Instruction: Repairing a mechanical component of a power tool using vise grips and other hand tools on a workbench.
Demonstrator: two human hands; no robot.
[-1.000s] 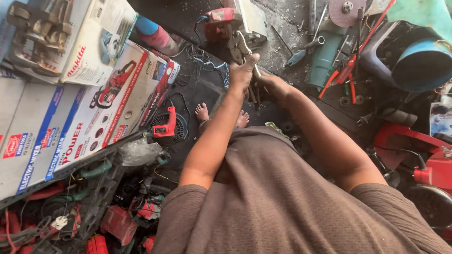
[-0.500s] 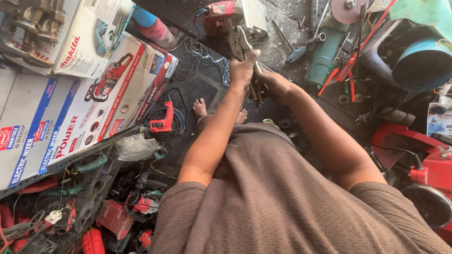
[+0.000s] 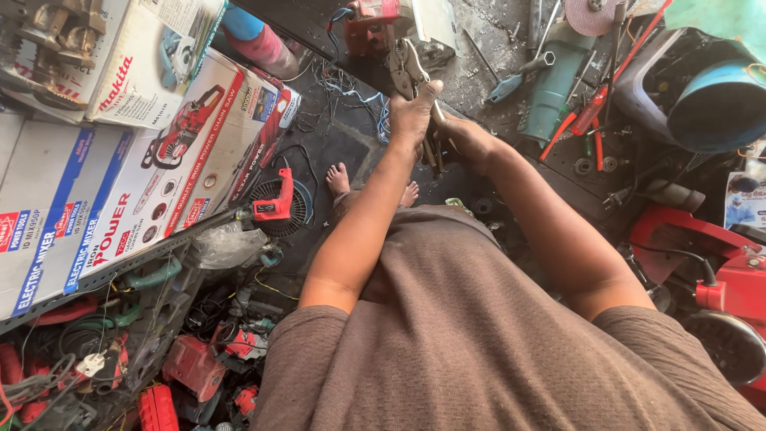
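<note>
While both fists clench it, the locking pliers (image 3: 411,72) jut past the left hand (image 3: 413,116) — right hand (image 3: 467,140) just beside.

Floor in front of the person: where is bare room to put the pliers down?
One bare patch: dark mat between the cardboard boxes and the feet. Grey floor beyond the hands, left hand and right hand, looks partly free. Right of it, tools crowd everything.
</note>
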